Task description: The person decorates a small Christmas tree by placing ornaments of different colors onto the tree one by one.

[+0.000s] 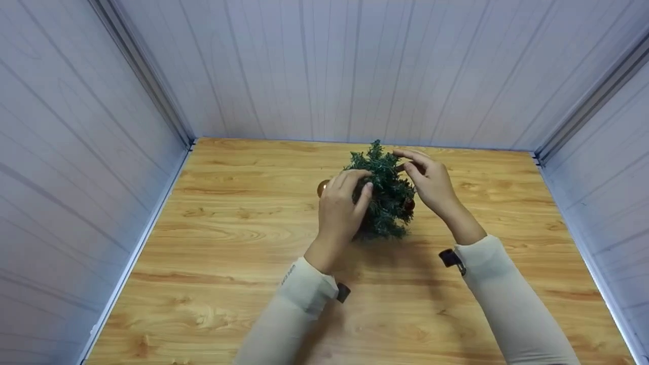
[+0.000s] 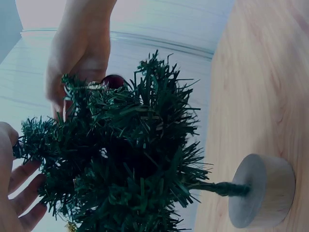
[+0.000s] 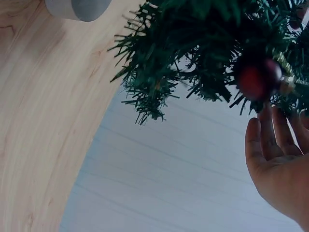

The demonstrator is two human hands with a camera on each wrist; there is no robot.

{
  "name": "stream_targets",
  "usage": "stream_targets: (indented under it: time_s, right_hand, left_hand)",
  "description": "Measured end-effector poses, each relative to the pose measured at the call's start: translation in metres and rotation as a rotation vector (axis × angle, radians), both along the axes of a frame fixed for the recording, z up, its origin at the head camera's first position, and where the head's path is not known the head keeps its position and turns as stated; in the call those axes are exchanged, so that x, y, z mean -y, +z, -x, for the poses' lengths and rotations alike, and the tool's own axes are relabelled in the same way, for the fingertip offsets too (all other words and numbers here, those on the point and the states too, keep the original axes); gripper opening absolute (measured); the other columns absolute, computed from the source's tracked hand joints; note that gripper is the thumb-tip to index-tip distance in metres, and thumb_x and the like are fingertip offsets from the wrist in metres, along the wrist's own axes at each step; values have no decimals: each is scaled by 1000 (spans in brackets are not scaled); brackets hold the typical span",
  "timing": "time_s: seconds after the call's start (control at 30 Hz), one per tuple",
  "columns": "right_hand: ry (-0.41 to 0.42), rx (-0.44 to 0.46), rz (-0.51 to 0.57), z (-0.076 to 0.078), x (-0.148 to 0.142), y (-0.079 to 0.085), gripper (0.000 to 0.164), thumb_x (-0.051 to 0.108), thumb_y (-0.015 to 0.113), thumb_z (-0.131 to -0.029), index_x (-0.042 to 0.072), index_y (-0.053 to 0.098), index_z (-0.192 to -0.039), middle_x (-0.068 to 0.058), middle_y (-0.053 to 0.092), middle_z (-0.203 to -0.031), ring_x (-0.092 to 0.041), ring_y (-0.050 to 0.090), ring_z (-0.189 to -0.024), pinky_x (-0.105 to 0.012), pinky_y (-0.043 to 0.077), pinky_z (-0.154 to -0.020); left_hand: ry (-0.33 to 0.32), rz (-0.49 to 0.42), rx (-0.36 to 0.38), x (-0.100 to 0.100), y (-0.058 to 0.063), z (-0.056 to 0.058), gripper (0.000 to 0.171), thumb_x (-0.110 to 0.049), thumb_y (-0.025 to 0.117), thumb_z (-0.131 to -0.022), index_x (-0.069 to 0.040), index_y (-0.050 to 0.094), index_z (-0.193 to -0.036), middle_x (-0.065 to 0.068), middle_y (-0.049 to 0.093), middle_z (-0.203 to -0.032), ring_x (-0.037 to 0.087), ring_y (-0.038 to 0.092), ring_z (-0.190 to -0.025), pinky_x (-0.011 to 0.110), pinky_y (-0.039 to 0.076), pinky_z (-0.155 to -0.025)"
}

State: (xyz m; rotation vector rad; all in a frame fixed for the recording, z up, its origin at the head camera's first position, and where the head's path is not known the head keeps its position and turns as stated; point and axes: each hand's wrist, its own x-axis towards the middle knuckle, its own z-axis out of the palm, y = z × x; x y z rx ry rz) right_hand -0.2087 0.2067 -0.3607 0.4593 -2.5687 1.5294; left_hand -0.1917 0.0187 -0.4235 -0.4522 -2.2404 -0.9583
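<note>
A small artificial Christmas tree [image 1: 388,203] stands on the table, its green branches between my two hands. Its round pale base [image 2: 270,193] and thin trunk [image 2: 222,188] show in the left wrist view. My left hand [image 1: 342,205] is at the left side of the tree, with loosely bent fingers [image 2: 29,195] against the outer branch tips. On the right, my right hand [image 1: 431,182] has its thumb and fingers spread at the upper branches. Its extended fingers [image 3: 281,130] reach up beside a dark red bauble [image 3: 256,79] hanging on the tree.
A shiny copper-coloured ball [image 1: 323,188] shows left of the tree, partly behind the left hand. The wood-grain table [image 1: 228,263] is bordered by pale panelled walls [image 1: 329,76] at the back and both sides.
</note>
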Motion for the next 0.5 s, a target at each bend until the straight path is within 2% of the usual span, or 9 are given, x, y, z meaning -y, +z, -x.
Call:
stream_targets:
  time_s: [0.17,0.23,0.37,0.5]
  right_hand:
    - [-11,-25,21,0,-6,-8,34,7,47,-103,0,58,-134,-17,58,-136,-30,62,-112,-15,45,-85]
    - [-22,-53,28,6,-10,-19,33,8,49,-103,3,60,-133,-15,60,-134,-28,63,-111,-15,46,-84]
    - [-54,-84,46,14,-17,-37,31,8,51,-101,6,64,-129,-12,63,-130,-26,64,-107,-16,44,-74]
    - [-92,-86,53,11,-18,-40,30,4,52,-100,4,65,-127,-13,64,-128,-24,65,-104,-16,45,-75]
  left_hand:
    - [-55,-29,26,5,0,5,23,-28,55,-100,-18,67,-117,-2,68,-116,17,62,-109,35,49,-95]
    - [-77,-43,41,7,-1,7,23,-27,55,-101,-18,67,-117,-2,67,-117,17,61,-111,35,48,-96]
    - [-111,-81,78,11,-1,11,24,-26,55,-101,-17,66,-120,0,66,-120,17,60,-114,34,48,-98]
    - [-127,-117,105,14,-1,14,24,-24,55,-100,-17,66,-120,2,67,-116,17,60,-108,35,49,-93]
